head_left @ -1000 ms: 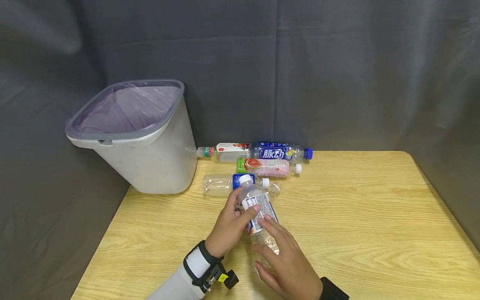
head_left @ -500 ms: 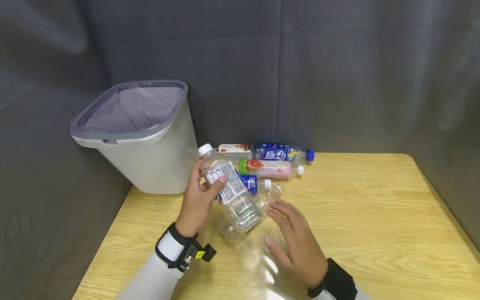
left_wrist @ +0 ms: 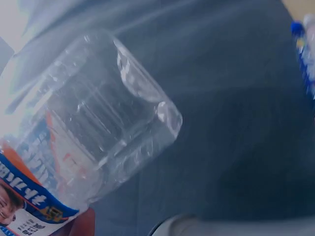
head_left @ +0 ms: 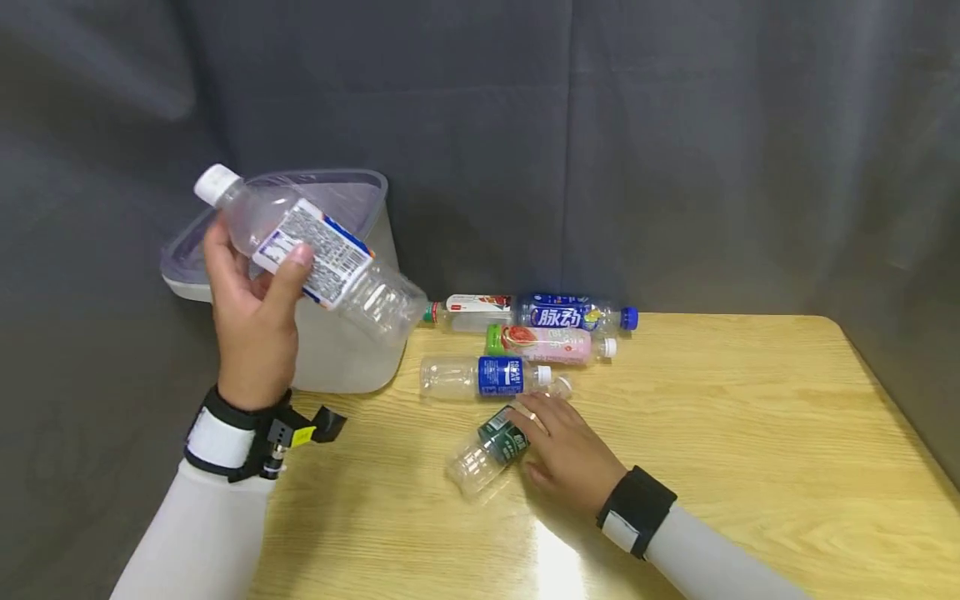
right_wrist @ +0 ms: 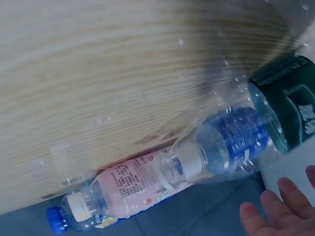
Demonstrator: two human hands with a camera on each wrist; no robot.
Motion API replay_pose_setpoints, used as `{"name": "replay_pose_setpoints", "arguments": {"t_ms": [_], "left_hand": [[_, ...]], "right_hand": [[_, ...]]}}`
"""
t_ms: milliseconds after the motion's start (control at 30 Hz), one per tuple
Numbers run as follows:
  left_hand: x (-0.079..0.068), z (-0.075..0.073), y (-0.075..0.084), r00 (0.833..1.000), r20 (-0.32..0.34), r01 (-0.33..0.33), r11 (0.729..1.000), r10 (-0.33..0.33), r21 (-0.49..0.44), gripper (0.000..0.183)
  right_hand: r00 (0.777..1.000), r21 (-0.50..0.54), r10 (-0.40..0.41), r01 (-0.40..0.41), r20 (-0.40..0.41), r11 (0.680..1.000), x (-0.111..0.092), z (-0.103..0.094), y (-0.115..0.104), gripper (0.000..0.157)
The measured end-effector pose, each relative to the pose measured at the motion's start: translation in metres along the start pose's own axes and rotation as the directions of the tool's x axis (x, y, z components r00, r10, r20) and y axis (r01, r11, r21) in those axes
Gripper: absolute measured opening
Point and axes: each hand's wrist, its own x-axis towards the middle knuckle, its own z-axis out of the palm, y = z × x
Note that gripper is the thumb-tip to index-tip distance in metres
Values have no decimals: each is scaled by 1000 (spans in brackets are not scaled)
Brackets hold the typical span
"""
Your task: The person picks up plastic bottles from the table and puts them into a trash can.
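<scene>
My left hand (head_left: 258, 325) grips a clear plastic bottle (head_left: 386, 300) with a white cap and a white-and-blue label, raised in front of the trash bin (head_left: 352, 358). The bottle is tilted, its cap to the upper left. Its base fills much of the left wrist view. My right hand (head_left: 562, 450) reaches over a clear bottle with a dark green label (head_left: 504, 435) that lies on the table. In the right wrist view the fingers (right_wrist: 285, 201) spread beside this bottle; whether they touch it I cannot tell.
Beyond lie a blue-labelled bottle (head_left: 501, 376), a pink-labelled bottle (head_left: 555, 344), a blue-capped bottle (head_left: 558, 314) and a white-labelled bottle (head_left: 476, 305) at the back edge of the wooden table (head_left: 750, 433). A grey curtain (head_left: 712, 150) hangs behind.
My left hand has carried the white-capped bottle up and left, from above the table to the bin. My right hand has left that bottle and come over the green-labelled one.
</scene>
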Motion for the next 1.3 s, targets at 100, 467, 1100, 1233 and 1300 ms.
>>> {"name": "replay_pose_setpoints", "arguments": {"t_ms": [100, 467, 1100, 1233, 1300], "left_hand": [[18, -8, 4, 999, -53, 6, 1000, -7, -17, 65], [75, -45, -9, 961, -256, 95, 994, -103, -45, 71], [87, -79, -28, 933, -326, 332, 721, -155, 608, 82], [74, -69, -25, 951, -305, 239, 755, -53, 611, 74], [63, -62, -24, 962, -271, 141, 794, 31, 591, 70]], "right_hand": [[999, -8, -2, 3, 49, 1000, 4, 6, 2, 78], [995, -6, -16, 17, 99, 1000, 5, 15, 7, 76], [996, -26, 15, -13, 83, 1000, 2, 15, 5, 74], [995, -20, 44, -42, 85, 999, 2, 9, 6, 75], [995, -26, 55, -53, 78, 998, 2, 6, 7, 75]]}}
